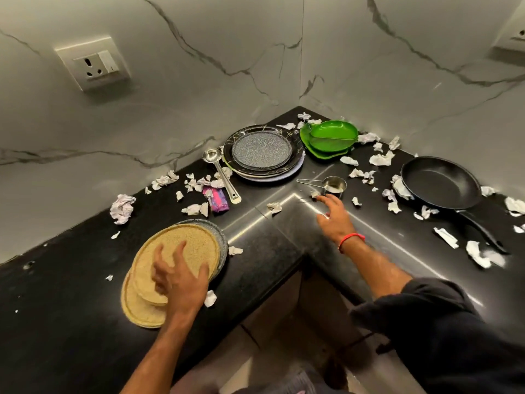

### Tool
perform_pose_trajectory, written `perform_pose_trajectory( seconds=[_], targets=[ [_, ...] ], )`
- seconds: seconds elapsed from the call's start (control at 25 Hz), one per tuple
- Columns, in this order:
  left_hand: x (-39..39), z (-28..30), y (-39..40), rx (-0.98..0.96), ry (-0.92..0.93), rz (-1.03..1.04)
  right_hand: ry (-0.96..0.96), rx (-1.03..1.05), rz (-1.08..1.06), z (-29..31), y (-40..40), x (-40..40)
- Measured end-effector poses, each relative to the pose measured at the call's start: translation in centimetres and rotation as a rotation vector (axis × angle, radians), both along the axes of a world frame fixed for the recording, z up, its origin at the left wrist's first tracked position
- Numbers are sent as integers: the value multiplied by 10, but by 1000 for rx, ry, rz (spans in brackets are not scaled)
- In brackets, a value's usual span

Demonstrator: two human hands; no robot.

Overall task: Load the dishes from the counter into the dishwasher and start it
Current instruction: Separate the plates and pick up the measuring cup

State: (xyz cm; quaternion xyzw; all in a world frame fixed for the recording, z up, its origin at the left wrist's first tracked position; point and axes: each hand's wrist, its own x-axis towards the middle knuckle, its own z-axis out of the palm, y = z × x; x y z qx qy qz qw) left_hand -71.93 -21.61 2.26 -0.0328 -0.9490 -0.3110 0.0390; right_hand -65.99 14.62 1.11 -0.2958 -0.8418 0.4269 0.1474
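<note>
- A left hand (pixel 179 275), fingers spread, presses on round tan speckled plates (pixel 170 268) stacked near the black stone desk's (pixel 71 280) front edge.
- Dark patterned round plates (pixel 262 150) sit stacked toward the corner.
- The right hand (pixel 333 216), fingers loosely spread, reaches just beside a small steel measuring cup (pixel 333 186).
- A black frying pan (pixel 441 182) lies at far right.

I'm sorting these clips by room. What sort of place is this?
Most likely a home kitchen: a black stone counter set in a marble-walled corner carries a stack of plates, a frying pan and a steel ladle, with a wall socket above.
</note>
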Motion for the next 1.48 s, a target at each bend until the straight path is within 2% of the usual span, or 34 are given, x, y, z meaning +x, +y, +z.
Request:
perform_pose_trajectory(
  seconds=[0.16,0.28,0.48,0.8,0.88,1.04,1.24,1.36,1.48],
  targets=[
    [6,8,80,-7,-38,-245,-300,229,145,-5,66,-1],
    [12,15,122,6,-69,-324,-451,294,235,-9,92,-6],
    [28,22,152,45,-69,-425,-575,359,351,-10,98,-12],
    [23,33,136,41,-121,-557,-580,462,341,-11,91,-23],
    [18,33,123,39,-128,-570,-552,483,272,-11,82,-28],
    [9,32,94,42,-142,-555,-295,457,98,-15,41,-28],
    [-5,30,73,11,-96,-582,23,366,274,-13,-43,-12],
    [-12,27,73,-123,-14,-645,66,391,375,2,-80,19],
    [-3,20,86,-266,21,-809,91,463,353,15,-102,69]
  ],
)
